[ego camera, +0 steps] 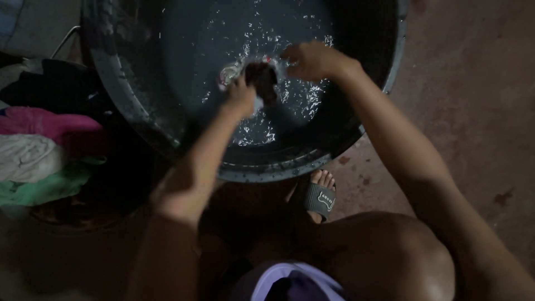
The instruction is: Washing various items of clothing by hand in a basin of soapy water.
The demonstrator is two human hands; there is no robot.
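Dim shot; the basin [120, 83] is cut off at the top of the frame, its left wall lost in shadow. One dark cloth [263, 79] sits in splashing water at upper centre, shape hard to read. Your left hand [242, 96] has its grip closed on the cloth; your right hand [309, 60] pinches its top edge. One clothes pile [39, 159] lies at left. One sandalled foot [319, 195] is below the rim. Bare floor [473, 111] lies open at right.

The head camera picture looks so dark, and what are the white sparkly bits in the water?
Head view: dim light, so the clothes pile sinks into shadow; the sparkles are glare on splashing water in the basin; the left hand and right hand look slightly blurred around the dark cloth.
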